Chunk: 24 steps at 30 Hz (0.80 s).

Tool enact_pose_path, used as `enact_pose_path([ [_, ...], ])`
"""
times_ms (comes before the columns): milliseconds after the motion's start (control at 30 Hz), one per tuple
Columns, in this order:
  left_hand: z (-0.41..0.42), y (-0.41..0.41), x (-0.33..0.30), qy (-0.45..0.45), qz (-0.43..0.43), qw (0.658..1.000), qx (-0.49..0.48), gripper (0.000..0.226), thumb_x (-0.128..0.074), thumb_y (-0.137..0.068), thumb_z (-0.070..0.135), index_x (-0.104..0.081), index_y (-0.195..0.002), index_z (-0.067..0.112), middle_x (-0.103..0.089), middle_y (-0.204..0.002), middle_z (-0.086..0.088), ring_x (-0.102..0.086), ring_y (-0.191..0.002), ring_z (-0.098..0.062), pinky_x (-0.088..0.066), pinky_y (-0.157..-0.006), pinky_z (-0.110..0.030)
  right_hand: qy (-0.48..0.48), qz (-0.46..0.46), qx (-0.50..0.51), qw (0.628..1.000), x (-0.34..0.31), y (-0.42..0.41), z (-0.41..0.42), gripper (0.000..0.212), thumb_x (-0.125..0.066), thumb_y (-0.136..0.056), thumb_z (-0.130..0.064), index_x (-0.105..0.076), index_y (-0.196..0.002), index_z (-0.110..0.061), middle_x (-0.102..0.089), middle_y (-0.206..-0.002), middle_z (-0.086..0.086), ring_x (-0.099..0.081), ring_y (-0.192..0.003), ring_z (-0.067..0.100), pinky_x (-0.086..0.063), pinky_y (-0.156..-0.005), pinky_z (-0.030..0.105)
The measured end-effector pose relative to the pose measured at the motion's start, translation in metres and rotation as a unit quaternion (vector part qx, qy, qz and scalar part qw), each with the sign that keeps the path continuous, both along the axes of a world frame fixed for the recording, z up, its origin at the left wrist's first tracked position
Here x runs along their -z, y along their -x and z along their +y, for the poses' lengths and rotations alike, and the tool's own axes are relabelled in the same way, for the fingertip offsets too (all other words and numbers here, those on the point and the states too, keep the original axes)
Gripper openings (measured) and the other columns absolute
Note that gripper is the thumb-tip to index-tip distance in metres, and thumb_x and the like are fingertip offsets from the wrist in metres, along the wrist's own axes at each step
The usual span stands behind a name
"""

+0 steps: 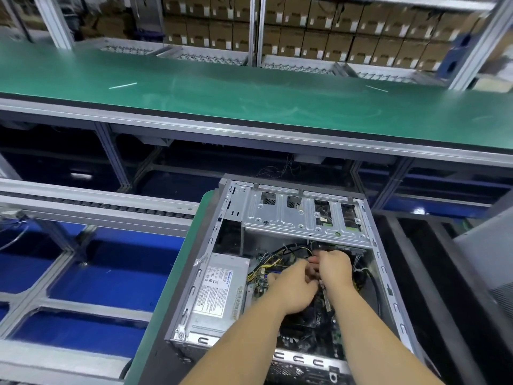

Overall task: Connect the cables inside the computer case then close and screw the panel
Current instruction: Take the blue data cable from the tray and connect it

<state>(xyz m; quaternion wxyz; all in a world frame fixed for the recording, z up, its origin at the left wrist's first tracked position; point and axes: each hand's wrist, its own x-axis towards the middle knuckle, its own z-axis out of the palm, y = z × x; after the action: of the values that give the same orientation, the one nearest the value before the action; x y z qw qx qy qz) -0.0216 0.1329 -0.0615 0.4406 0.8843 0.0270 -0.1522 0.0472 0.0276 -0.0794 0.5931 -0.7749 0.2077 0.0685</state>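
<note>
An open computer case (291,273) lay on its side on a green-edged table (172,273), its near end toward the viewer. Both hands reached inside, meeting just below the silver drive cage (302,215) at the far end. The left hand (294,287) and right hand (334,269) touched, fingers curled among the yellow and black cables (280,251); whether either grip held a cable could not be told. A grey power supply (219,290) filled the case's left side. Beyond, a long green table (249,93) ran across; cardboard boxes (361,37) were stacked behind it.
</note>
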Motion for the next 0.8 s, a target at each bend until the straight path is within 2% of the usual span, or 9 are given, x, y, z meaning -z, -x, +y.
enact_pose_path([
  [100,-0.001,0.003,0.003,-0.136,-0.021,0.984,0.111,0.025,-0.045,-0.095,0.035,-0.061,-0.113,0.028,-0.064,-0.111,0.002,-0.046,-0.113,-0.024,-0.023,-0.099,-0.048,0.076,0.003,-0.077,0.994,0.005,0.0,-0.009,0.023,-0.053,-0.094,-0.005,-0.068,-0.083,0.007,-0.064,-0.08,0.016,-0.054,-0.073,0.027,-0.043,-0.068,0.041],
  [233,0.0,0.005,0.002,-0.191,-0.024,0.968,0.162,0.034,-0.042,-0.095,0.032,-0.057,-0.125,0.025,-0.056,-0.125,-0.001,-0.039,-0.122,-0.029,-0.018,-0.109,-0.056,0.144,0.005,-0.156,0.977,0.003,0.007,-0.01,0.01,-0.064,-0.09,-0.012,-0.072,-0.085,-0.015,-0.069,-0.087,0.004,-0.063,-0.086,0.024,-0.052,-0.079,0.037],
  [300,0.002,0.006,0.001,-0.187,-0.024,0.968,0.165,0.034,-0.043,-0.095,0.031,-0.057,-0.125,0.023,-0.055,-0.128,-0.001,-0.039,-0.123,-0.029,-0.017,-0.11,-0.055,0.185,0.013,-0.155,0.97,0.001,0.01,-0.008,0.019,-0.064,-0.085,-0.008,-0.066,-0.069,-0.019,-0.061,-0.068,-0.003,-0.056,-0.071,0.018,-0.041,-0.064,0.029],
  [367,0.003,0.006,0.0,-0.184,-0.02,0.968,0.17,0.033,-0.044,-0.095,0.03,-0.057,-0.124,0.022,-0.055,-0.128,-0.002,-0.04,-0.122,-0.029,-0.017,-0.11,-0.054,0.224,0.033,-0.146,0.963,0.0,0.011,-0.009,0.035,-0.058,-0.079,-0.002,-0.045,-0.05,-0.016,-0.04,-0.049,-0.002,-0.038,-0.053,0.019,-0.025,-0.051,0.03],
  [433,0.004,0.007,-0.001,-0.186,-0.022,0.967,0.174,0.03,-0.045,-0.094,0.03,-0.057,-0.12,0.02,-0.056,-0.123,-0.002,-0.041,-0.12,-0.028,-0.018,-0.109,-0.054,0.246,0.062,-0.142,0.957,-0.002,0.012,-0.011,0.035,-0.057,-0.079,-0.002,-0.039,-0.051,-0.014,-0.038,-0.049,0.001,-0.035,-0.05,0.02,-0.023,-0.047,0.029],
  [600,0.008,0.007,0.0,-0.155,-0.031,0.974,0.165,0.024,-0.047,-0.092,0.029,-0.059,-0.112,0.02,-0.056,-0.119,-0.002,-0.042,-0.116,-0.026,-0.023,-0.108,-0.05,0.153,0.128,-0.138,0.97,-0.004,0.014,-0.012,0.017,-0.057,-0.08,-0.006,-0.051,-0.064,-0.007,-0.046,-0.058,0.01,-0.043,-0.053,0.022,-0.029,-0.05,0.028],
  [667,0.009,0.006,0.001,-0.112,-0.065,0.985,0.116,0.027,-0.047,-0.092,0.022,-0.061,-0.115,0.019,-0.052,-0.12,-0.003,-0.042,-0.117,-0.025,-0.032,-0.106,-0.044,0.119,0.113,-0.134,0.977,-0.004,0.013,-0.015,0.021,-0.057,-0.08,-0.002,-0.05,-0.061,-0.008,-0.04,-0.056,0.009,-0.037,-0.049,0.018,-0.024,-0.048,0.026],
  [733,0.011,0.004,-0.001,-0.075,-0.106,0.991,0.032,0.025,-0.046,-0.091,0.018,-0.063,-0.109,0.017,-0.049,-0.113,-0.001,-0.044,-0.115,-0.023,-0.042,-0.099,-0.04,0.062,0.078,-0.135,0.986,-0.004,0.013,-0.017,0.02,-0.062,-0.083,0.0,-0.063,-0.063,0.0,-0.046,-0.058,0.012,-0.038,-0.049,0.015,-0.027,-0.046,0.023],
  [800,0.011,0.003,-0.001,-0.116,-0.126,0.985,0.018,0.023,-0.046,-0.091,0.022,-0.065,-0.103,0.016,-0.053,-0.109,-0.001,-0.046,-0.11,-0.024,-0.044,-0.095,-0.041,0.023,0.041,-0.122,0.991,-0.004,0.014,-0.015,0.015,-0.065,-0.09,-0.003,-0.074,-0.087,0.009,-0.063,-0.072,0.025,-0.049,-0.064,0.015,-0.038,-0.058,0.024],
])
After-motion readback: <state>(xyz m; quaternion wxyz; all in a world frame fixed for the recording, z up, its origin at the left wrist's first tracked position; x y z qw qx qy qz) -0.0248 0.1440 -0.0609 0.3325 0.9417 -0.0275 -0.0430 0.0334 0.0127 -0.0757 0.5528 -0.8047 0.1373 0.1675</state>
